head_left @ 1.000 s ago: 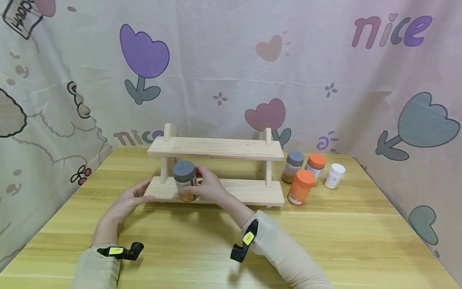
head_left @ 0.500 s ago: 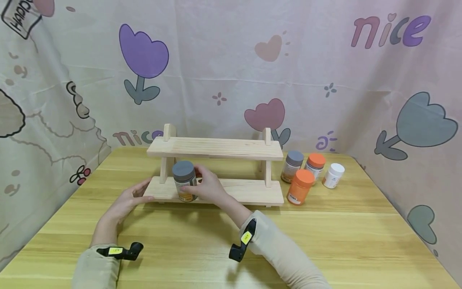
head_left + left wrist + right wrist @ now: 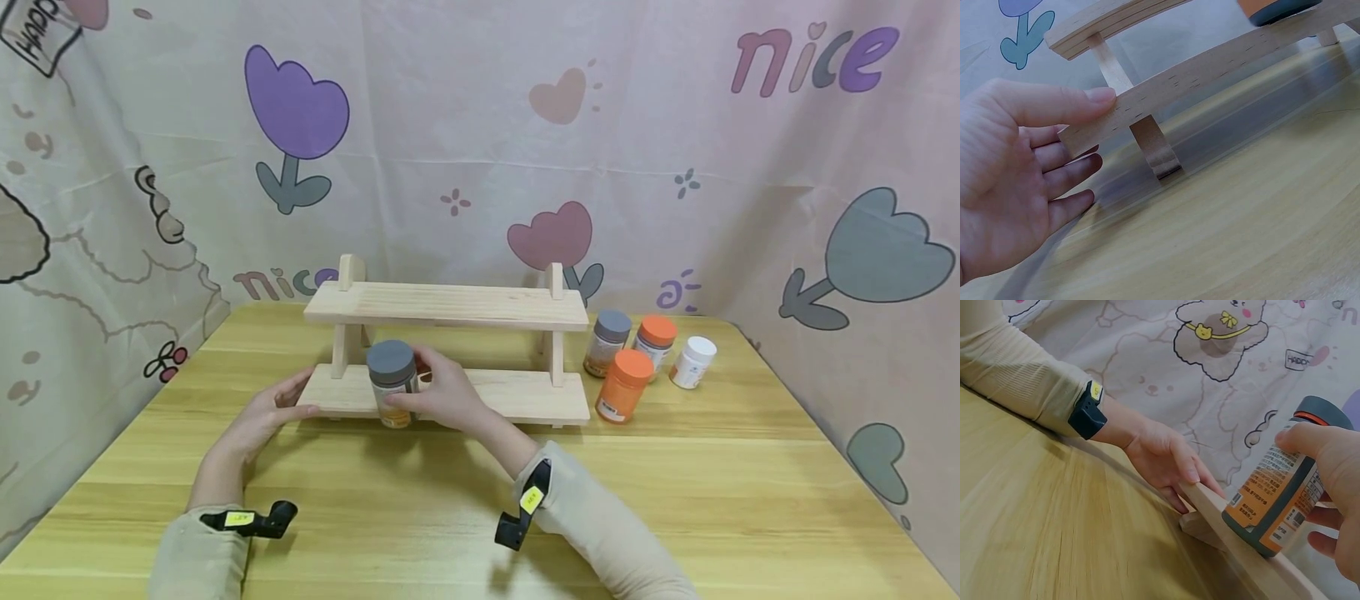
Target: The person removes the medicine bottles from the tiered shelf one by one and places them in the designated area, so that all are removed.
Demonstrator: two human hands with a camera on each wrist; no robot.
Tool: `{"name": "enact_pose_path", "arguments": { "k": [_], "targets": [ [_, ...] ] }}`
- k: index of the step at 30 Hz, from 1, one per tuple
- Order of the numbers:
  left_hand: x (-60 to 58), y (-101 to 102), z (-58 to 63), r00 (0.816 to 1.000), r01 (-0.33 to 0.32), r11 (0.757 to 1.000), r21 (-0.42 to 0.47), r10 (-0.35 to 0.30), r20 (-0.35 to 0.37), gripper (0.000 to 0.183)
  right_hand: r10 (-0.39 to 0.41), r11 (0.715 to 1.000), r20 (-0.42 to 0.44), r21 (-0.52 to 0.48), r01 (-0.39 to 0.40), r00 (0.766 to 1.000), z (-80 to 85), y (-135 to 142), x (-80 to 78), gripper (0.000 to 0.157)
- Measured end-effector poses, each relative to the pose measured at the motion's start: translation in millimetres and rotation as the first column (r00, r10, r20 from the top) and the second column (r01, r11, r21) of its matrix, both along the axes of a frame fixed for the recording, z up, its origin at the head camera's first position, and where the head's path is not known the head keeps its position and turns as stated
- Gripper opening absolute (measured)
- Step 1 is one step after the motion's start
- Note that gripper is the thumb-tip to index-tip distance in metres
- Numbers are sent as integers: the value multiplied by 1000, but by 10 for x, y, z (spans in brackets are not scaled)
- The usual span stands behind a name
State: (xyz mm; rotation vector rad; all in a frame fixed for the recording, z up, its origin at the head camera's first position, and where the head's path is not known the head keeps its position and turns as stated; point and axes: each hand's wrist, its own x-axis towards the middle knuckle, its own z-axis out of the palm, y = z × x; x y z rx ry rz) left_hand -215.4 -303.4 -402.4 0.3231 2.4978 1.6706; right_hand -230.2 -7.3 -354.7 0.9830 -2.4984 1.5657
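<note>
A two-tier wooden shelf (image 3: 450, 304) stands on the table. My left hand (image 3: 258, 421) grips the left end of its lower board (image 3: 1179, 84), thumb on the front edge and the other fingers around the end. My right hand (image 3: 453, 396) holds a pill bottle (image 3: 386, 383) with a dark grey lid between thumb and fingers. In the right wrist view this bottle (image 3: 1272, 484) shows an orange and white label and leans, its base right at the lower board's front edge. The right hand's fingers behind the bottle are partly hidden.
Right of the shelf stand a grey-lidded bottle (image 3: 606, 350), an orange-lidded bottle (image 3: 657, 337), an all-orange bottle (image 3: 625, 387) and a small white bottle (image 3: 693, 363). A printed cloth (image 3: 450, 125) hangs behind the wooden table (image 3: 420, 517).
My right hand has shifted the grey-lidded pill bottle slightly right and towards the front, so its base now overlaps the lower board's front edge. My left hand stays in place.
</note>
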Motion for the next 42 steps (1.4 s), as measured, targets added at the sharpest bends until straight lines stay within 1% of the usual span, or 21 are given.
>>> {"name": "enact_pose_path", "arguments": {
  "k": [6,11,19,25,32,36,42],
  "targets": [
    [-15,4,8,1000,9,1000,20,-9,-12,78,0,1000,3,1,0,1000,41,168,28,60],
    [-19,-2,-1,1000,10,1000,10,-10,-14,78,-2,1000,-5,1,2,1000,96,332,37,62],
    [6,-14,-2,1000,-10,1000,-5,10,-1,79,-43,999,21,-7,44,999,222,634,69,58],
    [13,-3,0,1000,-1,1000,13,1,-3,78,-71,997,-9,-13,71,997,270,890,67,60],
    [9,-1,-2,1000,10,1000,23,-10,-4,79,-84,995,9,-44,84,996,321,1183,67,61],
    [3,-1,-5,1000,7,1000,11,-7,-5,78,-126,991,8,-36,126,992,347,1331,82,60],
    [0,-4,-11,1000,5,1000,5,-5,-6,79,-195,980,-10,-32,194,981,344,1516,87,61]
  ]
}}
